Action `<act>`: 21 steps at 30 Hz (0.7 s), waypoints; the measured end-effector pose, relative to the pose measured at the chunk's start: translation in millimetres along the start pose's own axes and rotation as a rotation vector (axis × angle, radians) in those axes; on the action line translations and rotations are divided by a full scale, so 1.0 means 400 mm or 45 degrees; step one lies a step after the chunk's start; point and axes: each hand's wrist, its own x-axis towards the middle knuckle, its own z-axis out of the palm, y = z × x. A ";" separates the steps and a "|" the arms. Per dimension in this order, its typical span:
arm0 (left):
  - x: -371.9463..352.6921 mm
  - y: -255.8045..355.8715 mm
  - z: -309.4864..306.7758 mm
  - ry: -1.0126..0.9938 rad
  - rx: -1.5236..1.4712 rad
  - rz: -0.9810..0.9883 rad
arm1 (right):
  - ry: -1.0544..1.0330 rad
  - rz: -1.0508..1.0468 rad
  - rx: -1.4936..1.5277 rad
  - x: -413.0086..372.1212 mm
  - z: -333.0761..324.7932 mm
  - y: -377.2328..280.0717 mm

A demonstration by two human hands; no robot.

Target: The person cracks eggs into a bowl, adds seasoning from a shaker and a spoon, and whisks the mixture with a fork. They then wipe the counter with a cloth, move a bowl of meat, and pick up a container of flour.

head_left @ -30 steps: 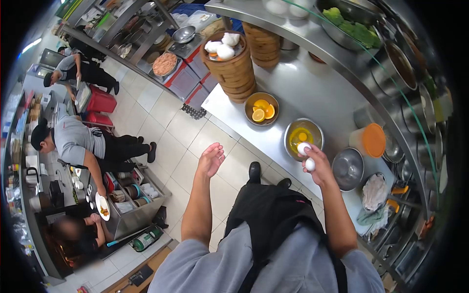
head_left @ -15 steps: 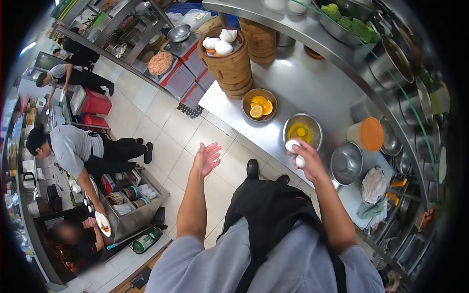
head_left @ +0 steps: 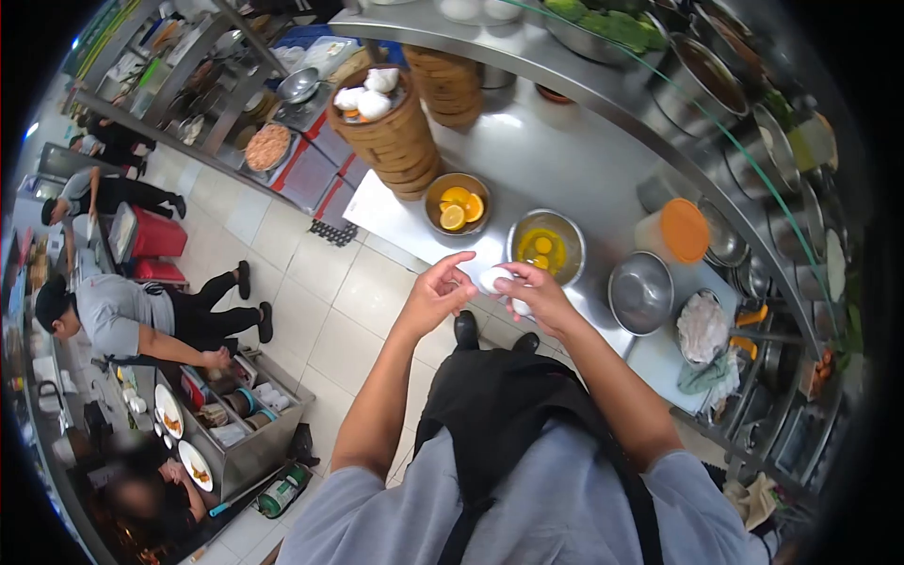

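Two white eggs are in my right hand: one egg is pinched at the fingertips, and the other egg is tucked lower against the fingers. My left hand holds nothing; its fingers are apart and curved beside the upper egg. Just beyond my right hand, a metal bowl on the steel counter contains raw egg with yellow yolks. To its left, a smaller metal bowl contains cut orange pieces.
A bamboo steamer stack with white egg-like pieces on top stands at the counter's left end. An empty metal bowl and an orange-lidded tub sit at right. A loaded shelf overhangs the counter. A co-worker stands at left.
My left hand has come across to the eggs, and my right hand has moved left, away from over the bowl. A second yolk now shows in it. The co-worker's arm has drawn back from a plate.
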 end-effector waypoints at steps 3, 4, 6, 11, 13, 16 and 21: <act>0.016 -0.022 0.052 -0.012 0.352 0.170 | 0.014 0.088 -0.134 0.022 -0.010 0.013; 0.020 -0.028 0.066 -0.019 0.666 0.389 | 0.019 0.087 -0.131 0.033 -0.016 0.027; 0.027 -0.036 0.081 0.005 0.674 0.341 | 0.050 0.087 -0.314 0.057 -0.033 0.051; 0.043 -0.153 0.052 0.359 0.765 0.178 | 0.170 0.137 -0.393 0.070 -0.050 0.028; 0.047 -0.250 0.002 0.442 0.920 0.236 | 0.271 0.121 -0.347 0.070 -0.078 0.012; 0.030 -0.279 0.013 0.482 1.040 0.188 | 0.338 0.146 -0.271 0.062 -0.145 0.007; 0.041 -0.373 0.048 0.632 1.311 0.187 | 0.405 0.086 -0.111 0.042 -0.196 -0.009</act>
